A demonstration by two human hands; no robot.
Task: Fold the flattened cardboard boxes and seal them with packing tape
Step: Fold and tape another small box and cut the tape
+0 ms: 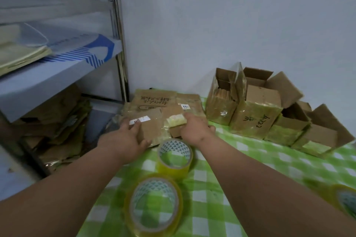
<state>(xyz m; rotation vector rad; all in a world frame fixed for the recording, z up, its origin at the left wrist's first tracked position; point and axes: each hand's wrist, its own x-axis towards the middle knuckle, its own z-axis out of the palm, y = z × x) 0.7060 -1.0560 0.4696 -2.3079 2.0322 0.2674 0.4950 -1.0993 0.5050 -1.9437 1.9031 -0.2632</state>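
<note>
A pile of flat boxes (154, 109) lies on the green checked cloth (240, 159). The left hand (125, 136) is laid flat on the top flat box, fingers spread and holding nothing. The right hand (196, 129) is curled over the box's edge, and a small pale block (176, 120) is touched by its fingertips; a firm hold cannot be told. Two tape rolls (174, 157) stand just behind the wrists, nearer the person. Folded boxes (256, 113) are stacked to the right of the right fingers, well apart.
</note>
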